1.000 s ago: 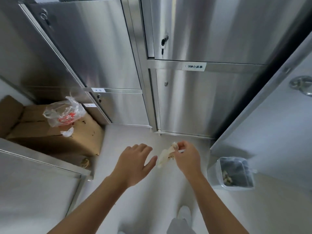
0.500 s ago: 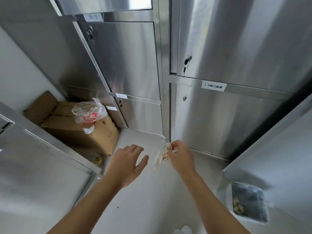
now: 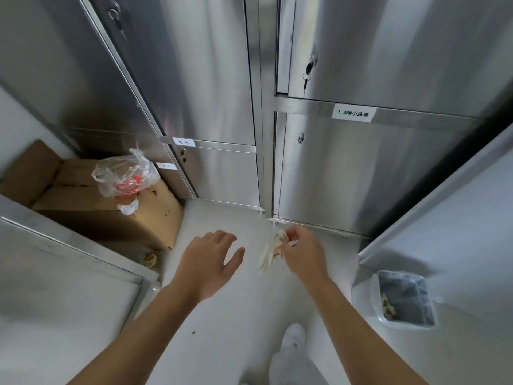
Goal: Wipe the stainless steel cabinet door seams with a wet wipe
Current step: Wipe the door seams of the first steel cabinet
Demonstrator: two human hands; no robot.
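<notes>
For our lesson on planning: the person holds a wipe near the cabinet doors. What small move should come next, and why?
Probably move the right hand forward so the wipe meets the foot of the vertical seam between the doors. The wipe hangs pinched just short of it, and the left hand is open.

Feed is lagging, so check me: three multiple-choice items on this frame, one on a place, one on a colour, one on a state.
1. The plastic bag lies: A on the floor; B on the cardboard box; C inside a cabinet.
2. Its contents look: A red; B blue; C green.
3. The wet wipe is: A pressed on a seam; B dropped; C pinched in the right hand.
B: it rests atop the box. A: red shows through clear plastic. C: it dangles from that hand.
</notes>
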